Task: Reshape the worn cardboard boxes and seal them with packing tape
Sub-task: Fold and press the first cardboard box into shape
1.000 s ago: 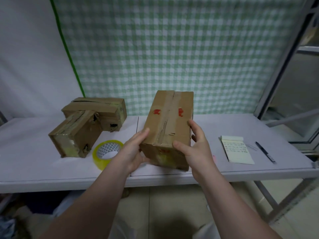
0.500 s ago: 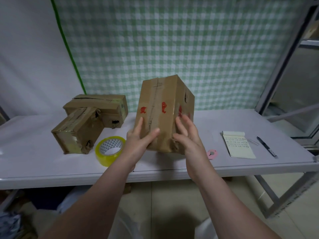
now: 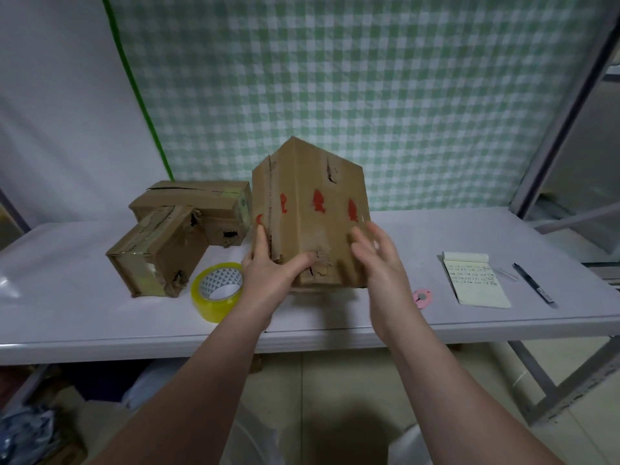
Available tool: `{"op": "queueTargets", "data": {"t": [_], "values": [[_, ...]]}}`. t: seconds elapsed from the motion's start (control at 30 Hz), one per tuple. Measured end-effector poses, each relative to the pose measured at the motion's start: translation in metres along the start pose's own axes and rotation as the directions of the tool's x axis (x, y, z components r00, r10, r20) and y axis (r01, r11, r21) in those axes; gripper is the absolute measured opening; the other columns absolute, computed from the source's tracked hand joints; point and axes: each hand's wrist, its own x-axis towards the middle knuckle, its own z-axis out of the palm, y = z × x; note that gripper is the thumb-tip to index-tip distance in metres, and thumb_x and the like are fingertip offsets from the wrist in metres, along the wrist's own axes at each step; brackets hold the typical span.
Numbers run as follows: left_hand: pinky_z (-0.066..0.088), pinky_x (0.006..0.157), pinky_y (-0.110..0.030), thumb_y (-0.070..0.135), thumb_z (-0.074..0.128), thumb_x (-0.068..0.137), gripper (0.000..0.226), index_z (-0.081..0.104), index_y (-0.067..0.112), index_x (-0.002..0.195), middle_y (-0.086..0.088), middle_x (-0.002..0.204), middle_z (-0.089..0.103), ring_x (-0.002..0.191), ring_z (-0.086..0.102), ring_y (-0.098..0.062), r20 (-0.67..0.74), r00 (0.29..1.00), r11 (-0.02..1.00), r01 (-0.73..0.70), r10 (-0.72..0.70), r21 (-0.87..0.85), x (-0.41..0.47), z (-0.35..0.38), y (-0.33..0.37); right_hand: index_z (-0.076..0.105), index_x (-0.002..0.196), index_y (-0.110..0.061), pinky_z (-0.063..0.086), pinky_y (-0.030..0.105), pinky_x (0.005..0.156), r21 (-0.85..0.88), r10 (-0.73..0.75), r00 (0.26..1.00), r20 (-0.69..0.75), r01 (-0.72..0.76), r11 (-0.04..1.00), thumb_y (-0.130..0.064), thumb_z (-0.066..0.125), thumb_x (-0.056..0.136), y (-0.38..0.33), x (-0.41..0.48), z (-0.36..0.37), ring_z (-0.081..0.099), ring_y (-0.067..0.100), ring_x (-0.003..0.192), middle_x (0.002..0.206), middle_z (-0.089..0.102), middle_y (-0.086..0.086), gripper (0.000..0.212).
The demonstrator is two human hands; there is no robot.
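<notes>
A worn brown cardboard box (image 3: 312,196) with red marks stands upright on end at the table's middle, one vertical edge facing me. My left hand (image 3: 271,273) grips its lower left corner, fingers up the left face and thumb across the near face. My right hand (image 3: 379,260) hovers with spread fingers at the box's lower right face; contact is unclear because of blur. A yellow-tinted roll of packing tape (image 3: 218,290) lies just left of my left hand. Two more battered boxes, one in front (image 3: 154,253) and one behind (image 3: 201,203), sit at the left.
On the white table (image 3: 67,297), a small pink disc (image 3: 422,298) lies right of the box, then a notepad (image 3: 473,280) and a black pen (image 3: 533,286). A green checked curtain hangs behind. A metal frame stands at the right.
The box went from lying tilted in both hands to standing upright on end. My hands shifted to its lower part, and my right hand loosened its hold.
</notes>
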Motion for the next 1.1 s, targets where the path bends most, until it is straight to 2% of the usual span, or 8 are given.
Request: {"op": "queueTargets", "data": {"t": [0.1,0.27,0.43,0.63,0.73,0.93,1.03,1.1], "values": [[0.052,0.086,-0.047,0.057,0.071,0.048,0.105,0.027,0.048,0.143,0.012,0.129,0.056,0.110,0.059,-0.021,0.133,0.988,0.965,0.110,-0.080,-0.239,-0.005,-0.004,0.004,0.038,0.142,-0.033,0.033,-0.001,0.079,-0.165,-0.036,0.977,-0.212,0.001,0.986,-0.022,0.057,0.094,-0.003,0.003,-0.015,0.044,0.002,0.120,0.139,0.041,-0.014,0.053],[0.054,0.074,-0.045,0.046,0.060,0.070,0.057,0.053,0.035,0.125,-0.001,0.120,0.064,0.109,0.060,-0.027,0.283,0.949,0.883,0.248,-0.139,-0.399,-0.010,-0.002,0.003,0.039,0.141,-0.040,0.041,0.016,0.084,-0.246,-0.034,0.976,-0.214,-0.020,0.969,-0.029,0.056,0.093,-0.001,0.004,-0.027,0.053,-0.007,0.099,0.111,0.052,-0.030,0.052],[0.051,0.084,-0.052,0.039,0.048,0.091,0.028,0.060,0.023,0.111,-0.008,0.116,0.066,0.110,0.060,-0.031,0.314,0.926,0.823,0.341,-0.210,-0.455,-0.014,0.001,-0.001,0.039,0.143,-0.036,0.042,0.032,0.105,-0.255,-0.071,0.967,-0.247,0.006,0.967,-0.033,0.055,0.094,0.001,-0.001,-0.024,0.054,0.004,0.117,0.114,0.054,-0.027,0.052],[0.050,0.078,-0.046,0.032,0.042,0.095,0.027,0.060,0.019,0.109,-0.004,0.098,0.072,0.100,0.063,-0.025,0.342,0.920,0.766,0.359,-0.193,-0.533,-0.019,-0.001,-0.003,0.047,0.138,-0.034,0.039,0.030,0.108,-0.184,-0.060,0.964,-0.259,0.012,0.983,-0.029,0.040,0.102,0.005,-0.009,-0.024,0.050,0.003,0.123,0.131,0.055,-0.018,0.037],[0.052,0.074,-0.044,0.021,0.041,0.096,0.026,0.057,0.018,0.117,-0.006,0.104,0.068,0.097,0.063,-0.023,0.324,0.933,0.785,0.317,-0.157,-0.533,-0.022,-0.004,-0.004,0.050,0.134,-0.036,0.041,0.031,0.107,-0.178,-0.061,0.972,-0.226,0.020,0.984,-0.023,0.044,0.101,0.010,-0.014,-0.026,0.053,0.004,0.121,0.129,0.058,-0.016,0.036],[0.052,0.084,-0.041,-0.006,0.050,0.086,0.056,0.050,0.028,0.130,0.002,0.102,0.071,0.098,0.065,-0.020,0.284,0.958,0.948,0.132,-0.047,-0.290,-0.024,-0.007,-0.015,0.045,0.131,-0.038,0.048,0.032,0.099,-0.239,-0.038,0.991,-0.130,0.005,0.971,-0.008,0.056,0.092,0.027,-0.022,-0.031,0.058,0.004,0.115,0.127,0.061,-0.011,0.050],[0.056,0.074,-0.030,-0.011,0.053,0.084,0.064,0.046,0.027,0.134,0.004,0.098,0.072,0.090,0.068,-0.014,0.243,0.970,0.974,0.061,-0.006,-0.220,-0.026,-0.004,-0.024,0.046,0.120,-0.046,0.051,0.027,0.088,-0.270,-0.036,0.985,-0.167,-0.011,0.963,-0.008,0.062,0.087,0.031,-0.026,-0.029,0.060,0.006,0.110,0.121,0.063,-0.012,0.053],[0.056,0.081,-0.035,-0.013,0.055,0.080,0.073,0.041,0.027,0.139,0.000,0.104,0.071,0.096,0.067,-0.017,0.223,0.974,0.982,-0.003,0.046,-0.188,-0.030,-0.003,-0.027,0.046,0.109,-0.052,0.052,0.032,0.085,-0.284,-0.047,0.972,-0.229,-0.021,0.959,-0.008,0.063,0.083,0.032,-0.028,-0.026,0.061,0.008,0.106,0.114,0.061,-0.019,0.054]]}}
